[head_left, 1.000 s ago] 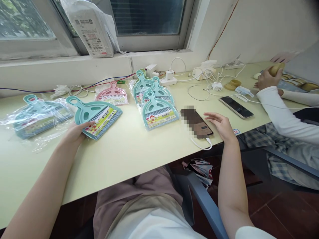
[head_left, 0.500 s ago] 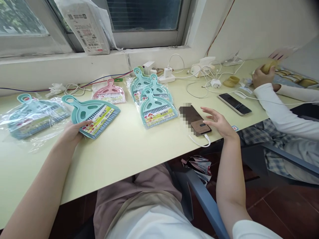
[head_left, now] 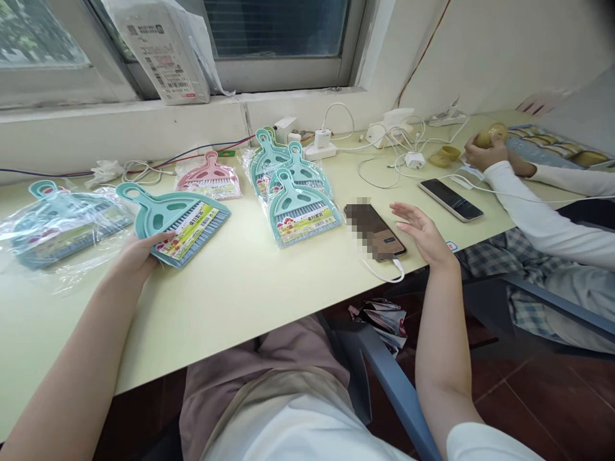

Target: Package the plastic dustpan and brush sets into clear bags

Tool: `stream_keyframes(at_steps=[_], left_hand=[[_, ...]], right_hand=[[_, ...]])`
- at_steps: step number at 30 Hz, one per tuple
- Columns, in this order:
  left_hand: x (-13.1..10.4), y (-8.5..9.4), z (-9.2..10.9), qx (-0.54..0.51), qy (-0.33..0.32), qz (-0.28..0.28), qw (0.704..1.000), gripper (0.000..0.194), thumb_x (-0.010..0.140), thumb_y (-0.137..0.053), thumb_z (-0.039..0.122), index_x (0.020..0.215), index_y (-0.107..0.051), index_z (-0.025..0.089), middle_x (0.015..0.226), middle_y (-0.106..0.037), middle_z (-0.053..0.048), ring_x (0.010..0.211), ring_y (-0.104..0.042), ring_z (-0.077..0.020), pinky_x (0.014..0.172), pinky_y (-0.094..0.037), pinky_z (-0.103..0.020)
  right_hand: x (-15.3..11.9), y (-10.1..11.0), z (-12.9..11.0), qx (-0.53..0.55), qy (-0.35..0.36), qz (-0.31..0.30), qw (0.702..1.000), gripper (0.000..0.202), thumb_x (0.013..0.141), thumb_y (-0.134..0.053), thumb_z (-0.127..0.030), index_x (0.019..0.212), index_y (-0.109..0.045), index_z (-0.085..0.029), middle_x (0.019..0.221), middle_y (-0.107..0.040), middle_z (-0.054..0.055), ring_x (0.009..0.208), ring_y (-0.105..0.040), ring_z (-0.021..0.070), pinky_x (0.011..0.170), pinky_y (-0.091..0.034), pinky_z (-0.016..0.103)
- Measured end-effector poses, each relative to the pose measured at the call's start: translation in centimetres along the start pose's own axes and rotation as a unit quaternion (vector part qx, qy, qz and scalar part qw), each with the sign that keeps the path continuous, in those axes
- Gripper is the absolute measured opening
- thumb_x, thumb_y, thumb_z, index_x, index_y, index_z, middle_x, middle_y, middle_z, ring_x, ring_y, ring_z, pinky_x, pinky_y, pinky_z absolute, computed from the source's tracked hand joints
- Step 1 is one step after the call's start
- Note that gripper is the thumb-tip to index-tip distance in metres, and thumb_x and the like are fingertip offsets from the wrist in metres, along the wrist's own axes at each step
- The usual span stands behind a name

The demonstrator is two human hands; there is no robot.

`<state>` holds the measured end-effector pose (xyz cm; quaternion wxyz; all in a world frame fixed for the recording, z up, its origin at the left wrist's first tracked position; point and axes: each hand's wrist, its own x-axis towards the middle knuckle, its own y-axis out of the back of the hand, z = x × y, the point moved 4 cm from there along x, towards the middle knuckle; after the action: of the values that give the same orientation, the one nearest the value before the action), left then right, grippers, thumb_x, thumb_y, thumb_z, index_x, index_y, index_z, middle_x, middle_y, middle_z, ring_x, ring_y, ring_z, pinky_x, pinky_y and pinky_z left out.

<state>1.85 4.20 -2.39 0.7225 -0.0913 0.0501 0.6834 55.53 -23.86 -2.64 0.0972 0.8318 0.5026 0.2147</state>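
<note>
My left hand (head_left: 139, 253) grips the lower left corner of a teal dustpan and brush set (head_left: 175, 221), thumb on top, fingers hidden underneath. A yellow printed label lies across its brush. My right hand (head_left: 420, 234) is raised with its fingers stretched out and holds nothing. It is just right of a smartphone (head_left: 377, 230) with a white cable plugged into its end. To the left, a clear plastic bag (head_left: 67, 221) covers another teal set. Several wrapped teal sets (head_left: 305, 211) overlap in the middle, and a wrapped pink set (head_left: 210, 176) lies behind.
The pale table (head_left: 216, 301) runs along the windowed wall. White chargers and cables (head_left: 398, 134) tangle at the back right. A second phone (head_left: 451, 200) lies to the right. Beyond it, a co-worker's hands (head_left: 492, 153) hold a yellowish round object (head_left: 491, 134). A paper pack (head_left: 166, 57) stands on the sill.
My right hand has lifted slightly away from the phone, its fingers straighter and closer together. The co-worker's hands have moved left with the round object. My left hand keeps its grip.
</note>
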Motion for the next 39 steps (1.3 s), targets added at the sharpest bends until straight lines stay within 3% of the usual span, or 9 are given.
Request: stream_keyframes(at_steps=[11,19,27,39], left_hand=[[-0.06,-0.02,0.01,-0.014,0.005,0.006,1.0,0.061,0.059,-0.076,-0.003,0.112,-0.057,0.017,0.086,-0.074,-0.004,0.064,-0.071,-0.0189,0.054,-0.062,-0.028],[0.15,0.13,-0.17,-0.014,0.004,0.004,1.0,0.062,0.058,-0.077,-0.002,0.113,-0.055,0.015,0.083,-0.074,-0.005,0.062,-0.071,-0.0193,0.055,-0.062,-0.027],[0.09,0.09,-0.11,-0.012,0.001,0.0,1.0,0.06,0.059,-0.076,-0.003,0.113,-0.054,0.016,0.08,-0.073,-0.004,0.06,-0.071,-0.0195,0.052,-0.061,-0.027],[-0.18,-0.17,0.07,-0.019,0.006,0.009,1.0,0.057,0.061,-0.073,-0.004,0.112,-0.056,0.015,0.076,-0.073,-0.003,0.059,-0.071,-0.0197,0.052,-0.061,-0.026]], right_hand=[[0.24,0.01,0.52,0.001,0.005,0.025,1.0,0.043,0.085,-0.062,-0.047,0.125,-0.059,-0.031,0.138,-0.058,0.003,0.133,-0.05,0.025,0.116,-0.037,0.046],[0.21,-0.17,0.45,-0.023,-0.006,-0.012,1.0,0.059,0.074,-0.075,-0.052,0.127,-0.057,-0.034,0.143,-0.054,0.003,0.136,-0.046,0.0285,0.114,-0.038,0.048],[0.16,-0.31,0.07,-0.015,-0.008,0.007,1.0,0.046,0.082,-0.065,-0.052,0.124,-0.06,-0.033,0.139,-0.057,0.004,0.135,-0.047,0.0258,0.116,-0.036,0.046],[0.46,-0.44,0.26,-0.042,-0.011,0.022,0.999,0.039,0.086,-0.06,-0.052,0.119,-0.064,-0.032,0.134,-0.062,0.003,0.132,-0.05,0.0262,0.115,-0.037,0.046]])
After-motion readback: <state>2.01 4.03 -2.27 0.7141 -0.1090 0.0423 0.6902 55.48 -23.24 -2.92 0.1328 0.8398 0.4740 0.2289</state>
